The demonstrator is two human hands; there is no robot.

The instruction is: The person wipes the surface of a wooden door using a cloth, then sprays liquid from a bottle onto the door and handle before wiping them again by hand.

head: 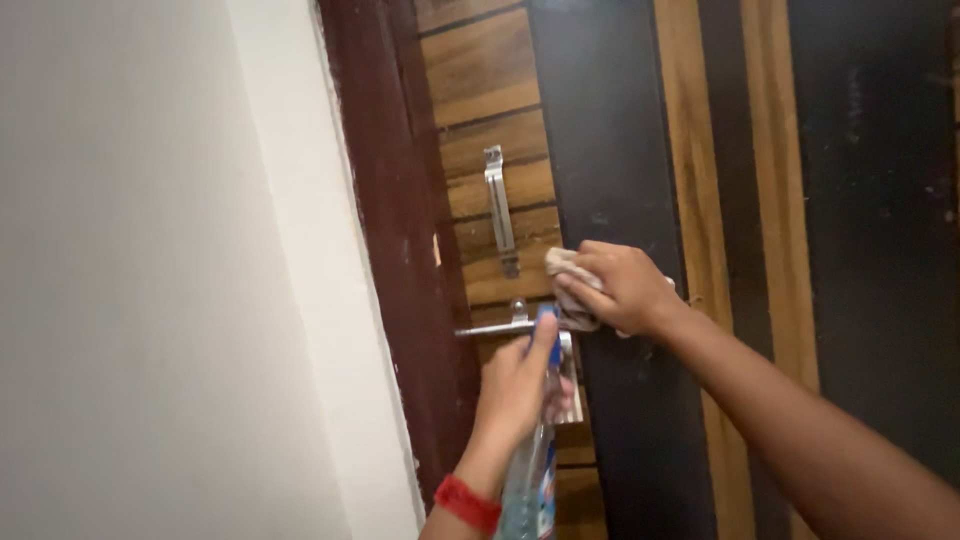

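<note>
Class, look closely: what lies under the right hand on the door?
A crumpled pale cloth sits under the right hand, pressed against the door. The cloth's middle and the door surface beneath stay covered.

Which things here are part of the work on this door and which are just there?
In use:
left hand holding a spray bottle
right hand pressing a cloth on the door
sliding bolt between the hands

Just there:
metal pull handle above
dark door frame
white wall
red wristband
</note>
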